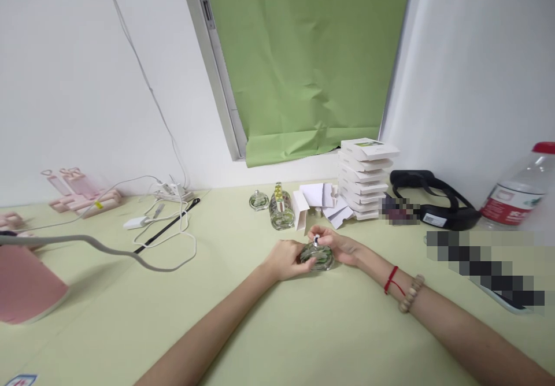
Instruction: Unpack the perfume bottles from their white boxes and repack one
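A clear glass perfume bottle point(318, 256) with a greenish tint stands on the table before me. My left hand point(286, 260) is closed around its left side, thumb across the front. At the neck, the fingers of my right hand point(333, 244) pinch the small silvery top point(316, 240). Whether that top is loose or fixed, I cannot tell. Behind my hands are more glass bottles point(281, 215) with gold tops, and a single bottle point(259, 200) to their left. An upright white carton point(300, 210) and folded white papers point(318, 194) lie just right of them.
A stack of white boxes point(362, 181) rises at the back right, beside a black headset point(448, 212). Farther right are a red-capped plastic bottle point(511, 201) and a blurred-out phone-like object. White cables point(191, 253), a power strip point(173, 192) and pink items point(84, 198) occupy the left.
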A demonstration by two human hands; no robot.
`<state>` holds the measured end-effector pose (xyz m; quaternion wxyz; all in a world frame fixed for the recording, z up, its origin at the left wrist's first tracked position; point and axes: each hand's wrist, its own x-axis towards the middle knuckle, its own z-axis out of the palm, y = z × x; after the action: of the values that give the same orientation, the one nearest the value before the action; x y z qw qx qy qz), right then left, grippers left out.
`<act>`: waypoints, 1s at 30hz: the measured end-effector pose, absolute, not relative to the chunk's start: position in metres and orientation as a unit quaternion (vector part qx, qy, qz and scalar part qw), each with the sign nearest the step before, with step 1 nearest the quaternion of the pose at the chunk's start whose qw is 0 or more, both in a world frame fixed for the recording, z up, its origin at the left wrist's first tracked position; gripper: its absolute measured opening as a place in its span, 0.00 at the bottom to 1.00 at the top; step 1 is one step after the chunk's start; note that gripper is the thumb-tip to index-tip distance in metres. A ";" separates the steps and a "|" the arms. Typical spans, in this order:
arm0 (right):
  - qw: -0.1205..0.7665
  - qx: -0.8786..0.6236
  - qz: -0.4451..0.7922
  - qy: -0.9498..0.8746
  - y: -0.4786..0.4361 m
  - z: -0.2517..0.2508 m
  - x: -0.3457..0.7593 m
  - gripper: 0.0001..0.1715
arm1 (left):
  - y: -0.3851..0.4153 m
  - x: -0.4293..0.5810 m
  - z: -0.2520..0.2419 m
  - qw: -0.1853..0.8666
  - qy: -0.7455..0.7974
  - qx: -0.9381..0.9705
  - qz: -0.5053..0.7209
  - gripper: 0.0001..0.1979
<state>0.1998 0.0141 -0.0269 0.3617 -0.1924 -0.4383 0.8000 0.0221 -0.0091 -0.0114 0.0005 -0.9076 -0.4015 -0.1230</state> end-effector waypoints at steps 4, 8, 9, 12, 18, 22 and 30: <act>0.355 -0.202 0.800 -0.438 0.014 -0.026 0.199 0.18 | -0.010 0.022 -0.012 -0.002 -0.405 -0.905 -0.128 0.21; 0.353 -0.229 0.800 -0.428 0.014 -0.024 0.199 0.14 | -0.009 0.021 -0.014 -0.002 -0.399 -0.907 -0.134 0.20; 0.352 -0.236 0.801 -0.424 0.013 -0.024 0.199 0.14 | -0.009 0.021 -0.014 -0.002 -0.398 -0.907 -0.134 0.20; 0.351 -0.230 0.803 -0.424 0.012 -0.022 0.200 0.14 | -0.008 0.020 -0.015 -0.003 -0.399 -0.907 -0.135 0.21; 0.340 -0.197 0.808 -0.439 0.011 -0.022 0.200 0.17 | -0.007 0.021 -0.015 -0.003 -0.401 -0.907 -0.130 0.22; 0.349 -0.217 0.807 -0.425 0.010 -0.020 0.198 0.16 | -0.008 0.021 -0.014 -0.002 -0.401 -0.906 -0.132 0.21; 0.347 -0.204 0.808 -0.430 0.012 -0.024 0.199 0.16 | -0.008 0.021 -0.015 0.001 -0.401 -0.906 -0.134 0.21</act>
<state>0.1993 0.0124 -0.0237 0.3468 -0.2037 -0.4303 0.8081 0.0205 -0.0077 -0.0148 0.0011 -0.9060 -0.4013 -0.1344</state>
